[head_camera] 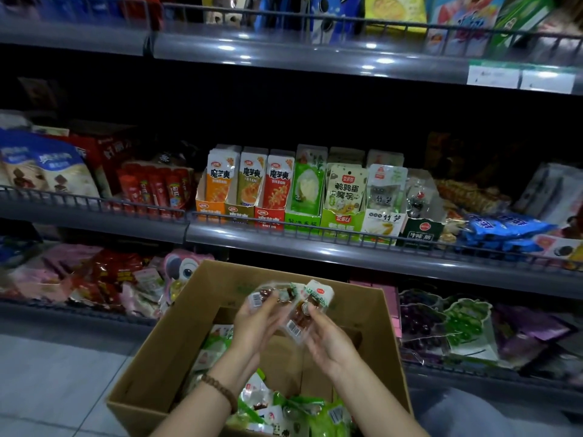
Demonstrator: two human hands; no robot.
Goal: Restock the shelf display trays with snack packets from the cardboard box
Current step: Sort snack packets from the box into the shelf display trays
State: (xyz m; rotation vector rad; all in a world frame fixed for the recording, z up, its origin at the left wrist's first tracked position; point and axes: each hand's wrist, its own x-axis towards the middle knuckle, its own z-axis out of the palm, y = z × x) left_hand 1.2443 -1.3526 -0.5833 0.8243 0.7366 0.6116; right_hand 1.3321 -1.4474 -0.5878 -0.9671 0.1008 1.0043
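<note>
An open cardboard box [176,351] stands on the floor below the shelves, with several green and white snack packets [284,411] in its bottom. Above the box, my left hand [257,323] holds a small bunch of clear packets [271,293] with brown contents. My right hand [328,339] pinches another such packet [310,305] beside them. On the middle shelf a row of display trays [342,220] stands upright with packets. The dark green tray [421,230] at the row's right end holds few packets.
A wire rail [347,234] runs along the front of the middle shelf. Blue packets [501,230] lie right of the trays, red sausage packs [154,187] left of them. The lower shelf holds bagged sweets [463,326]. Grey floor tiles [56,383] lie at the left.
</note>
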